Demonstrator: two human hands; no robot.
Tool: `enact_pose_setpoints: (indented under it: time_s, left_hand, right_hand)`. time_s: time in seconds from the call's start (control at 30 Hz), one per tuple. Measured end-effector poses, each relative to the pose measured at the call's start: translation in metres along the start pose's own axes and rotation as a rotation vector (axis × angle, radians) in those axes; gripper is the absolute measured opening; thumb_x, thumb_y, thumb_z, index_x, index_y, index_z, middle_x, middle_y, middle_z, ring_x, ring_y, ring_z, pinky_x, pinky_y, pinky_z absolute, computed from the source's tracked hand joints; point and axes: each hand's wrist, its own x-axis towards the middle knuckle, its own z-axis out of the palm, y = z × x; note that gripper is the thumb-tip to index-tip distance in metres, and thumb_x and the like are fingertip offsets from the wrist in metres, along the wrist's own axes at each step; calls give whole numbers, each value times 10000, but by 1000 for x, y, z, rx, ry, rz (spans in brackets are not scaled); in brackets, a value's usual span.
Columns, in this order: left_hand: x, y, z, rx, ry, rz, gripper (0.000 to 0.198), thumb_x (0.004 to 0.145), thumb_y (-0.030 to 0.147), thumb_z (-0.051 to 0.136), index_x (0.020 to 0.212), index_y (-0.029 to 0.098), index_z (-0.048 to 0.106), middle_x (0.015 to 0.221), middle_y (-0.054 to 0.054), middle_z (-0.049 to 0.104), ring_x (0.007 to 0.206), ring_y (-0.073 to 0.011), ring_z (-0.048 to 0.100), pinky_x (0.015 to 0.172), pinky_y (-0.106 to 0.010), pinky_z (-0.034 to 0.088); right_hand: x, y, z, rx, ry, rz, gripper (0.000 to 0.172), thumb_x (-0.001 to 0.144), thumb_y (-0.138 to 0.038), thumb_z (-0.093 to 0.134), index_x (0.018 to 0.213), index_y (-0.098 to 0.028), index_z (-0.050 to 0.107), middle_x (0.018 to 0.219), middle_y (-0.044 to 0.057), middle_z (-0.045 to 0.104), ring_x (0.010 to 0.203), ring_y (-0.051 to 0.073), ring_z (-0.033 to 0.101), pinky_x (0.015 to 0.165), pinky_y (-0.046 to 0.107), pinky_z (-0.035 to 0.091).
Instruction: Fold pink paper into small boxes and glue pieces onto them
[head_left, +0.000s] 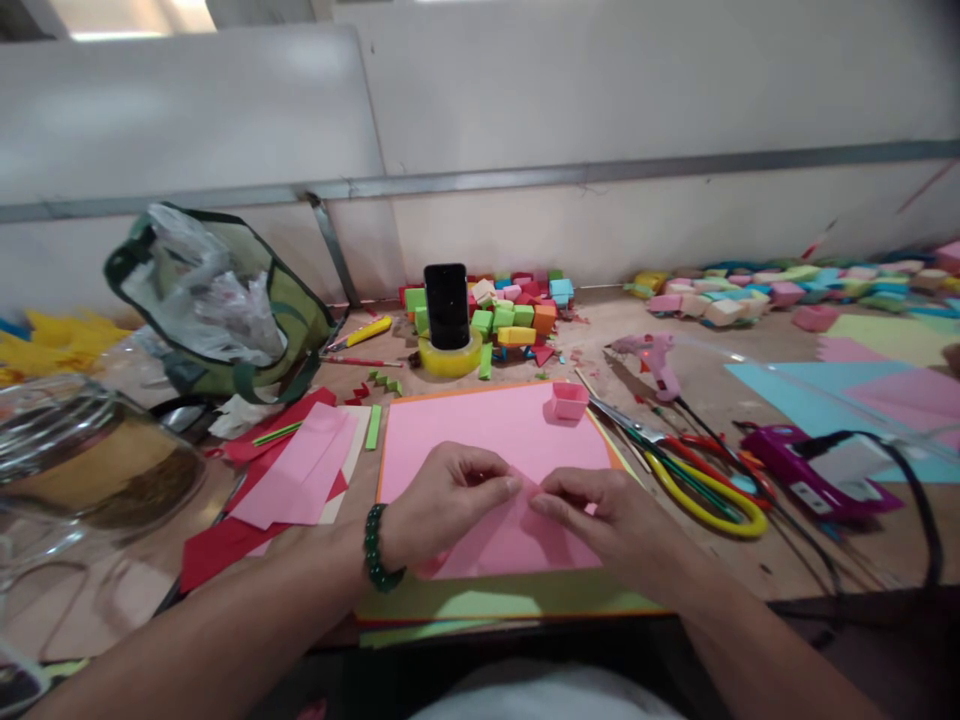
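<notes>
Over a stack of coloured paper, my left hand [461,495] and my right hand [604,510] face each other with thumbs and fingertips pinched. Between them is a small piece of pink paper [527,492], which blends into the pink sheet [457,415] below, so its outline is hard to make out. A small folded pink paper box [570,401] sits at the sheet's far right corner. Orange and light green sheets [517,597] show beneath the pink one. Scissors with yellow handles [709,505] lie to the right of my right hand.
Pink paper strips [300,470] and red paper lie left. Behind stand a phone [448,308] on a yellow tape roll [450,357] and many folded paper pieces [517,315]. A pink glue gun [652,358], purple power strip [814,475], glass jar [90,460] and green bag [225,300] surround the area.
</notes>
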Motion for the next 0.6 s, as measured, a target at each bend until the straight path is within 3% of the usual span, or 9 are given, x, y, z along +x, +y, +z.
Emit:
enact_pose_setpoints:
  time_s: [0.27, 0.4, 0.47, 0.53, 0.6]
  left_hand:
    - [5, -4, -4, 31, 10, 39, 209, 802, 267, 585, 710, 101, 673, 667, -27, 650, 623, -108, 527, 586, -204, 411]
    - [23, -19, -10, 189, 53, 16, 198, 808, 253, 563, 745, 105, 679, 686, -37, 661, 622, -120, 548, 583, -219, 426]
    - [30, -27, -14, 355, 131, 19, 174, 791, 226, 573, 871, 118, 683, 737, -41, 668, 659, -139, 572, 606, -239, 449]
    - [32, -31, -16, 579, 226, 144, 268, 787, 188, 571, 1037, 139, 653, 899, -72, 677, 808, -175, 592, 726, -292, 470]
    - [28, -32, -14, 792, 170, 321, 246, 809, 158, 539, 1022, 166, 662, 970, -85, 672, 908, -197, 575, 829, -339, 442]
  right_hand:
    - [11, -6, -9, -96, 4, -18, 375, 875, -410, 476, 608, -159, 555, 546, -42, 402, 530, 94, 338, 493, 230, 231]
    - [34, 4, -8, -104, -17, 39, 368, 837, -420, 521, 585, -153, 547, 516, -55, 354, 509, 86, 310, 470, 233, 199]
    - [49, 12, -7, -93, -41, 50, 380, 809, -431, 544, 550, -154, 511, 502, -60, 324, 502, 82, 293, 465, 234, 191]
    - [62, 20, -5, -98, -56, 72, 383, 790, -437, 548, 537, -153, 505, 492, -56, 341, 497, 82, 300, 461, 235, 192]
    - [72, 26, -4, -124, -70, 83, 368, 783, -419, 539, 540, -143, 532, 488, -43, 394, 494, 85, 332, 462, 235, 206]
